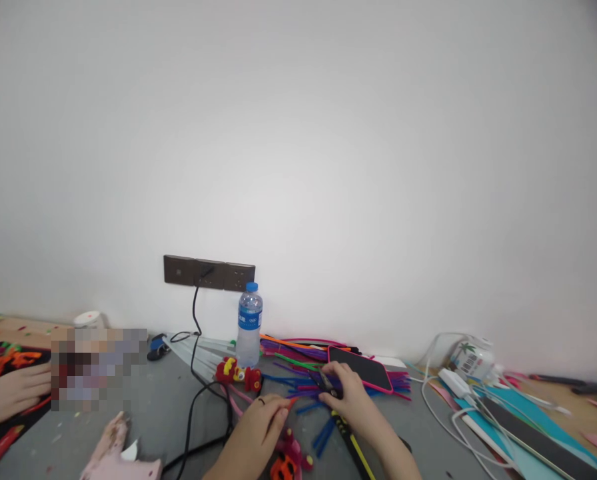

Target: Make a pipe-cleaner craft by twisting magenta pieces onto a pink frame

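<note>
My left hand point(266, 423), a ring on one finger, is closed in a pinch on a thin orange-red pipe cleaner point(293, 402); its tip shows past the fingertips. My right hand point(351, 397) curls around a dark metal tool point(324, 383), seemingly scissors or pliers, its exact kind partly hidden. A yellow-and-black handle point(352, 448) runs below that palm; whether it belongs to the same tool I cannot tell. Blue and purple pipe cleaners point(323, 435) lie under and around the right hand. Below my left hand sits a pink and orange pipe-cleaner figure point(287, 460).
Behind my hands stand a water bottle point(249, 327), a red and yellow figure point(238, 375) and a pink-edged phone point(361, 369). A black cable point(191, 413) crosses the grey table. White cables point(431, 407) lie right. Another person's hand point(16, 393) is at far left.
</note>
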The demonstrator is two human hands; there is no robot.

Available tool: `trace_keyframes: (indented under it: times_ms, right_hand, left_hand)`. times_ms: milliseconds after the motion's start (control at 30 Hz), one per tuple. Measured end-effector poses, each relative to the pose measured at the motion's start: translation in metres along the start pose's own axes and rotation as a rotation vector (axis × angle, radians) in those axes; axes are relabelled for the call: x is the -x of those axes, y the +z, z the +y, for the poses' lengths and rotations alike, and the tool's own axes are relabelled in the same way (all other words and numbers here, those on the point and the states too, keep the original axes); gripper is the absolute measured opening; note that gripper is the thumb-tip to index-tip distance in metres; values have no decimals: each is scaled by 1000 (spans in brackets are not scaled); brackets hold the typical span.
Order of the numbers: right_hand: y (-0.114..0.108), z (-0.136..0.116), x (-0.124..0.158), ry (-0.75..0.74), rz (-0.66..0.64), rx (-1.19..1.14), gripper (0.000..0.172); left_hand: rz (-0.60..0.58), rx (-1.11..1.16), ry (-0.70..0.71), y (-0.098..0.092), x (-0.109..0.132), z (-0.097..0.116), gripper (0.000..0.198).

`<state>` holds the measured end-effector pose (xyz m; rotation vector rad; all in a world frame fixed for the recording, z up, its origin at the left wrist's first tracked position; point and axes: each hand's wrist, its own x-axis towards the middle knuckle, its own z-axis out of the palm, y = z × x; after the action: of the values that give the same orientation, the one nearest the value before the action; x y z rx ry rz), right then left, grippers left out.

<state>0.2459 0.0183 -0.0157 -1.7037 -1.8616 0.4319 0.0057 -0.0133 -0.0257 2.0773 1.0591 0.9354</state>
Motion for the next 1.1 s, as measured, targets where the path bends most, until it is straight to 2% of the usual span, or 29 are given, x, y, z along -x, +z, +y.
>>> trace_keyframes:
  times_ms: [100,267,467,633,767,867,1000,1100]
  right_hand:
    - [-6,11,3,211,-70,146,35]
    - [-1,0,7,314,-118,313,43]
    - [-5,-7,7,266,-125,299,35]
    - [-11,10,4,163,-49,199,33]
    - [-13,24,2,116,79,116,32]
    - [-16,30,2,93,86,84,31]
    - [-21,34,1,84,93,45,33]
    - [-21,35,-1,110,98,57,33]
  left_hand:
    - [-15,-5,-3,0,0,-1,30]
    - [-26,-4,-12,-1,0,3,30]
    - [-5,1,-24,-2,0,3,32]
    - [-14,-9,-31,-4,-1,-1,37]
    - [-14,16,6,-8,-2,6,39]
    - [-7,14,27,-9,-2,10,38]
    - [42,-15,4,-7,-1,3,32]
    - [55,-40,-47,-4,0,-5,35]
